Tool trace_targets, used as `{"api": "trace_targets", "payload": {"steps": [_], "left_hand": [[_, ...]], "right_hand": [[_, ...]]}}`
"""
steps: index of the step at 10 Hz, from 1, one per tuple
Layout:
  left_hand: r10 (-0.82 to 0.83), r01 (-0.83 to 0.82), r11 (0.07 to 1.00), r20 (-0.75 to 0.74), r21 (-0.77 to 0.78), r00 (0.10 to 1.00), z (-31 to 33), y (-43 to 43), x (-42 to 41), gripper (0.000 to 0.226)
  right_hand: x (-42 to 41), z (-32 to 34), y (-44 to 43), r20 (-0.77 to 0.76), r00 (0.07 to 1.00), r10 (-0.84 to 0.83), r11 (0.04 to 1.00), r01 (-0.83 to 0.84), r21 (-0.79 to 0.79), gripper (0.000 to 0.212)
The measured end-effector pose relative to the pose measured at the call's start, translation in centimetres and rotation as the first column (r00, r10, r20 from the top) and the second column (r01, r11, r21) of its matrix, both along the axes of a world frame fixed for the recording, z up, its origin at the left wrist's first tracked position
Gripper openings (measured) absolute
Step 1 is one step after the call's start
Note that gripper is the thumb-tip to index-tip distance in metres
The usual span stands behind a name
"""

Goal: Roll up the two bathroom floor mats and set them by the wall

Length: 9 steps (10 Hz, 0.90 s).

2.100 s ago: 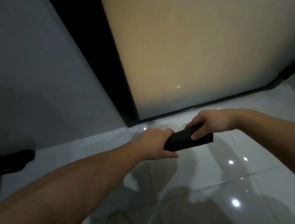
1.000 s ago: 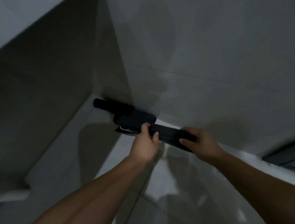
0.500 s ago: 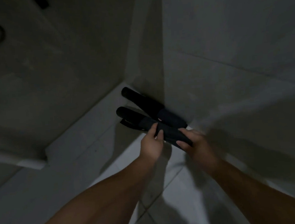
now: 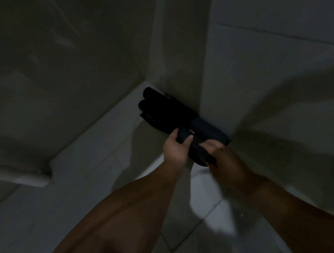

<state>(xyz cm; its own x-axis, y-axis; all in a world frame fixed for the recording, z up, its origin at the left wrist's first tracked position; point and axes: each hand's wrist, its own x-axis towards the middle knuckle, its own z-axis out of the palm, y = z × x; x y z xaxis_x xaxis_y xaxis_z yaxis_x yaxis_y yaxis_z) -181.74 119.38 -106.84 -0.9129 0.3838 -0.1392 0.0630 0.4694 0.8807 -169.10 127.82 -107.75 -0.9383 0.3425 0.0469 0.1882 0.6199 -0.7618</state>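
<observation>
Where the pale tiled floor meets the foot of the wall, two dark rolled mats lie side by side along the wall's base in dim light. The far rolled mat rests against the wall, its length running from the inner corner toward the wall's outer edge. The near rolled mat lies just beside it on the floor side, touching it or nearly so; the darkness hides the seam between them. The left hand is closed around the near mat partway along the roll, thumb on the near side and fingertips curled over the top. The right hand grips the same roll at its nearer end, fingers wrapped over it, so both hands are clamped on one mat, close together but not touching. A loose flap shows under the near roll's far end. Both forearms reach in from the lower edge of the view. A low ledge runs along the floor at left.
</observation>
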Motion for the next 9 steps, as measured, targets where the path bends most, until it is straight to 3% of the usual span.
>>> {"api": "trace_targets", "payload": {"steps": [1, 2, 3, 5, 7, 9], "left_hand": [[-0.017, 0.016, 0.999, 0.021, 0.03, 1.0, -0.9, 0.6, -0.9, 0.055], [-0.039, 0.039, 0.999, 0.004, 0.008, 0.999, -1.2, 0.8, -2.0, 0.053], [-0.107, 0.102, 0.989, -0.039, -0.111, 0.993, -2.1, 0.5, -3.4, 0.054], [-0.159, 0.145, 0.971, -0.056, -0.191, 0.986, -2.7, 0.1, -3.2, 0.057], [-0.223, 0.158, 0.923, -0.154, -0.352, 0.963, -3.1, -1.0, -2.6, 0.056], [-0.25, 0.207, 0.909, -0.076, -0.362, 0.965, 2.3, -2.4, 4.3, 0.054]], "right_hand": [[-0.8, -1.3, 0.4, 0.043, 0.998, -0.056, 0.99, 0.05, 0.131, 0.043], [-1.5, -1.8, 1.0, 0.079, 0.996, -0.04, 0.981, 0.024, 0.192, 0.051], [-2.2, -1.5, 1.4, 0.102, 0.994, 0.051, 0.926, -0.085, 0.368, 0.049], [-1.4, -0.8, 0.6, 0.154, 0.988, 0.031, 0.833, -0.11, 0.542, 0.054], [-1.4, -0.8, 1.0, 0.206, 0.977, 0.052, 0.852, -0.15, 0.501, 0.043], [4.3, 3.8, 1.1, 0.184, 0.981, 0.063, 0.881, -0.142, 0.452, 0.047]]}}
